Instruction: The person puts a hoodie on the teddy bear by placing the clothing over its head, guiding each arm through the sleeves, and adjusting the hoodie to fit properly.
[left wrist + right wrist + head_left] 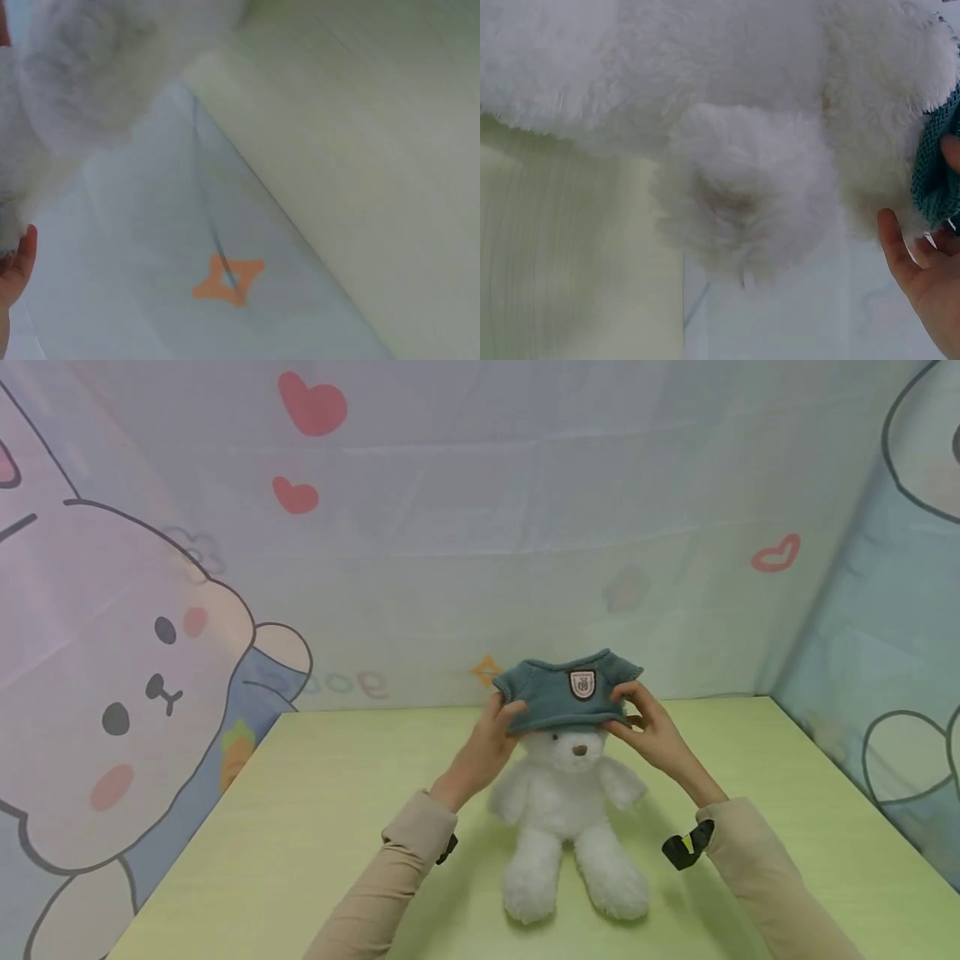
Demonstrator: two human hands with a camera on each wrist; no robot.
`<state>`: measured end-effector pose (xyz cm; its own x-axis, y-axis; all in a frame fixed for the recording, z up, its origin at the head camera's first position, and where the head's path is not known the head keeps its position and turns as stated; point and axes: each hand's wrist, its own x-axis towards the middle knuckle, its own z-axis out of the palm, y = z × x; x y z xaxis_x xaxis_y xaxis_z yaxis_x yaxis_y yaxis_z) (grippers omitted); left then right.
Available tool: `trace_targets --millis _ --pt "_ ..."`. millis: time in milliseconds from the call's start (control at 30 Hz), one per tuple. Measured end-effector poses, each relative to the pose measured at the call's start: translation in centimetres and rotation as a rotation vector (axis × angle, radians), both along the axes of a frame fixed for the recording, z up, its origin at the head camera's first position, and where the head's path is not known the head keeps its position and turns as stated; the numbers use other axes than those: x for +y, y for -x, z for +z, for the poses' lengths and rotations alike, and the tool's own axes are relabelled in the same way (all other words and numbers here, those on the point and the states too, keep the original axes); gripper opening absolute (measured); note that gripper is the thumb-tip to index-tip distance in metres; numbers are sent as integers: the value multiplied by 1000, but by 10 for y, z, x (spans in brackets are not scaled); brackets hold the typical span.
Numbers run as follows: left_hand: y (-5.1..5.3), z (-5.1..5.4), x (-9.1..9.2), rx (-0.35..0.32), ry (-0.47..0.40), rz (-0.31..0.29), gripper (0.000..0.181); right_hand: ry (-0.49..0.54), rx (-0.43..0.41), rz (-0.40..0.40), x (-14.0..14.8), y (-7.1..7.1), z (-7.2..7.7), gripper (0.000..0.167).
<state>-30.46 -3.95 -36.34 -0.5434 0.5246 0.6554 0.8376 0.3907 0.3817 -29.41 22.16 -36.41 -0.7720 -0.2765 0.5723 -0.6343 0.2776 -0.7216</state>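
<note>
A white plush bear (pixel 564 802) sits upright in the head view, its legs toward the camera. A small teal knitted shirt (pixel 551 697) with a badge covers the top of its head, down to about the eyes. My left hand (pixel 483 752) pinches the shirt's left side, and my right hand (pixel 656 735) pinches its right side. In the right wrist view the teal hem (pixel 936 172) lies against white fur (pixel 750 187), with my right hand (pixel 930 285) at its edge. The left wrist view shows fur (pixel 90 75) and part of my left hand (pixel 19 270).
The bear rests on a pale green table (pixel 345 793). Behind the table hangs a printed cloth backdrop (pixel 450 527) with hearts and a cartoon animal, and another cloth wall (pixel 885 652) stands at the right.
</note>
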Motion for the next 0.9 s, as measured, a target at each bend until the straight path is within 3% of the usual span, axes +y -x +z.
trace_targets --millis 100,200,267,333,367,433,467,533,567,600,633,700,833,900 --pt "-2 1 -3 -401 18 -17 50 12 32 42 2 -1 0 11" --pt "-2 5 0 -785 -87 17 80 40 22 83 5 -1 1 9" --pt "0 7 0 -875 -140 -29 87 55 16 93 7 -1 2 12" --pt "0 8 0 -892 -125 -41 88 72 3 99 8 -1 3 15" --pt "0 8 -2 -865 -88 -35 87 76 -5 95 9 -1 3 17" --pt "-4 7 -7 -636 104 -22 67 67 -32 75 10 -3 4 23" --pt "-6 6 -10 -480 203 2 58 64 -48 68 10 -3 5 25" --pt "-9 5 -14 -106 372 86 49 46 -66 47 11 -4 6 28" --pt "-10 4 -16 84 424 129 50 37 -70 35 10 -5 6 29" --pt "-10 4 -17 230 453 162 56 33 -69 28 9 -5 6 29" --pt "-10 4 -17 284 459 183 55 27 -56 18 8 -4 5 29" --pt "-9 5 -15 312 462 194 55 15 -5 -10 5 -3 4 29" --pt "-7 7 -10 190 390 165 50 -36 122 -107 -3 -1 3 31" --pt "-4 8 -7 170 342 177 50 -70 181 -155 -6 1 3 31"
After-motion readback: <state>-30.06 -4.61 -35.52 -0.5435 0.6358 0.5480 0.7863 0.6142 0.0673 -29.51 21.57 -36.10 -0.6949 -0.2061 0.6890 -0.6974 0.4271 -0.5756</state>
